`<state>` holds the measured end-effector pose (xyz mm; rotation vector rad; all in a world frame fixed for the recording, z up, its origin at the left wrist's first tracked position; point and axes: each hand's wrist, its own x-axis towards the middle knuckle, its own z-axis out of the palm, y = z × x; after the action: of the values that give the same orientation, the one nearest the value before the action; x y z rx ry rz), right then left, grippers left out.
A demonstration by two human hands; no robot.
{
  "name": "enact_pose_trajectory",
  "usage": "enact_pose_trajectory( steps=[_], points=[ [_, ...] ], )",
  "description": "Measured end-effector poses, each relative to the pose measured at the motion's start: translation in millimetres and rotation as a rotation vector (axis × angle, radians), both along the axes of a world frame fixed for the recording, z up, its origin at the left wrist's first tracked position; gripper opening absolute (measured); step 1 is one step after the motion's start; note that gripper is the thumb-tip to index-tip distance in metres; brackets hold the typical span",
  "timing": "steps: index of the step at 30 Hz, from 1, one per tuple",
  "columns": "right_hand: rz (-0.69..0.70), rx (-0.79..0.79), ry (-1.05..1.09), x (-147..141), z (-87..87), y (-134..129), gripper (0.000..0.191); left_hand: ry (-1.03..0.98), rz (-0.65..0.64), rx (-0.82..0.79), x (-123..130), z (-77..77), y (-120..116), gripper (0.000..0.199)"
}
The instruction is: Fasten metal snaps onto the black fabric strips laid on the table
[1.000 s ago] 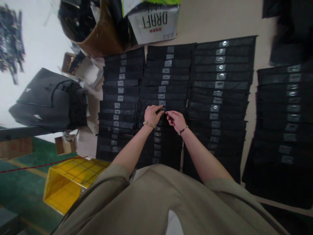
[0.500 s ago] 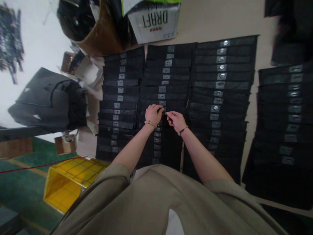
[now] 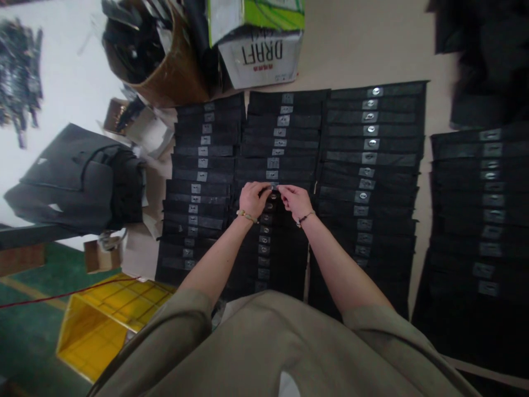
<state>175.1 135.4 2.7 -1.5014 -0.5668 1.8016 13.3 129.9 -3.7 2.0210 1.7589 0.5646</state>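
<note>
My left hand (image 3: 253, 198) and my right hand (image 3: 295, 199) meet over the middle column of overlapping black fabric pieces (image 3: 291, 237). Thumb and fingers of each are pinched together, almost tip to tip, at a small grey patch (image 3: 273, 187) on one piece. What lies in the pinches is too small to make out. Just below the fingertips, a patch with a shiny round metal piece (image 3: 273, 197) shows. Similar patches run down the whole column.
More black pieces overlap in a left column (image 3: 217, 193), a right column (image 3: 392, 182) and a far-right stack (image 3: 454, 220). At the back are a white-and-green carton (image 3: 264, 58) and a brown drum (image 3: 182, 69). Folded grey fabric (image 3: 70, 182) and a yellow crate (image 3: 119, 314) sit left.
My fingertips have come closer together, the right hand moving slightly left onto the patch. The whole view has shifted a little, so the table things appear lower.
</note>
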Motion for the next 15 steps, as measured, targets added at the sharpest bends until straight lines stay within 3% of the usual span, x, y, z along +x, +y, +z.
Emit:
enact_pose_trajectory(
  steps=[7, 15],
  points=[
    [0.033, 0.069, -0.032, 11.5, -6.5, 34.7, 0.009, 0.058, 0.073, -0.036, 5.4, -12.8, 9.1, 0.021],
    [0.034, 0.034, 0.085, 17.7, -6.1, 33.5, 0.021, 0.046, 0.078, -0.039, 4.8, -14.9, 14.5, 0.018]
  ],
)
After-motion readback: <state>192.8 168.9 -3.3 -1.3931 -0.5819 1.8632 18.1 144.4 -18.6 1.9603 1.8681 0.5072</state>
